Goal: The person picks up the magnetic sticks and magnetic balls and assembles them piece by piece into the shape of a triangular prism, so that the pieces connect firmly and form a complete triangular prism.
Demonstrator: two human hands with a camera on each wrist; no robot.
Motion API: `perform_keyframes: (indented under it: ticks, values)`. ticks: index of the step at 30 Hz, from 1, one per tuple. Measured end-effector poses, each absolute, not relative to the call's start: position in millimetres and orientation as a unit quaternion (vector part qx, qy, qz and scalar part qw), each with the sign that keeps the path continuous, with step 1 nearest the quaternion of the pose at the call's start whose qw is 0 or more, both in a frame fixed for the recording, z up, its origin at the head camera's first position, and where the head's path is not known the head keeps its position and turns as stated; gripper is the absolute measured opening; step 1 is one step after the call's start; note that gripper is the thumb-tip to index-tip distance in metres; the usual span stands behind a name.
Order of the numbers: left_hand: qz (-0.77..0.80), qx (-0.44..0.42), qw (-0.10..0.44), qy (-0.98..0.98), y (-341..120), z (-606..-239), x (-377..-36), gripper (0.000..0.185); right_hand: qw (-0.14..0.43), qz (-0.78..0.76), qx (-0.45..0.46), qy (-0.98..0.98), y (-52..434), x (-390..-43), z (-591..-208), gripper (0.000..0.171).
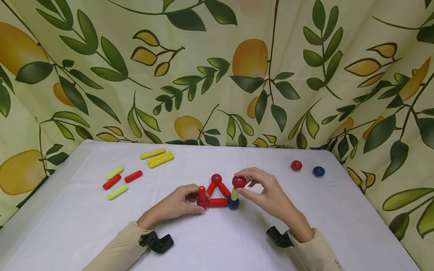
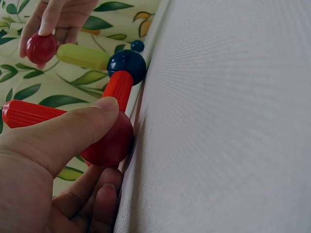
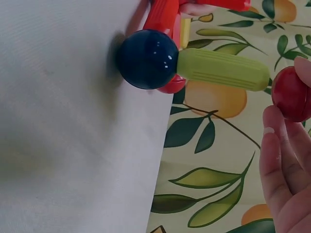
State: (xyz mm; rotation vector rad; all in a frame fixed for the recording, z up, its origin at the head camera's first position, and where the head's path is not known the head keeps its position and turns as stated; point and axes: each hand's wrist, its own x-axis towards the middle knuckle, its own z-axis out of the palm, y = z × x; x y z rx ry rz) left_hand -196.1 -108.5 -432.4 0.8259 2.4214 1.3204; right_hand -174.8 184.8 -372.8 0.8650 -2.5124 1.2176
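Two hands are working at a triangle point(image 1: 218, 202) of sticks and balls on the white cloth point(image 1: 223, 241).
The left hand point(image 1: 178, 203) is pinching the triangle's near-left red ball point(image 1: 202, 204), its thumb covering part of it in the left wrist view. The right hand point(image 1: 269, 191) is pinching another red ball point(image 1: 239, 182), holding it just off the green stick point(image 1: 234, 194) standing on the blue ball point(image 1: 233, 203); the head view is hiding the gap, and the right wrist view is cutting off much of that hand.
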Motion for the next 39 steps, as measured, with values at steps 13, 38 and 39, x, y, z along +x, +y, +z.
perform_keyframes:
  ticks: [13,38,39]
  values:
    - [0.453,0.284,0.127,0.835,-109,-431,-195,0.030,0.093,0.406,0.296,-0.860,182,-175,-375,0.038]
    - [0.449,0.282,0.130,0.838,-108,-431,-195,0.028,0.155,0.357,0.250,-0.887,216,-184,-363,0.040]
    - [0.449,0.282,0.130,0.838,-108,-430,-195,0.028,0.158,0.357,0.245,-0.888,218,-185,-363,0.039]
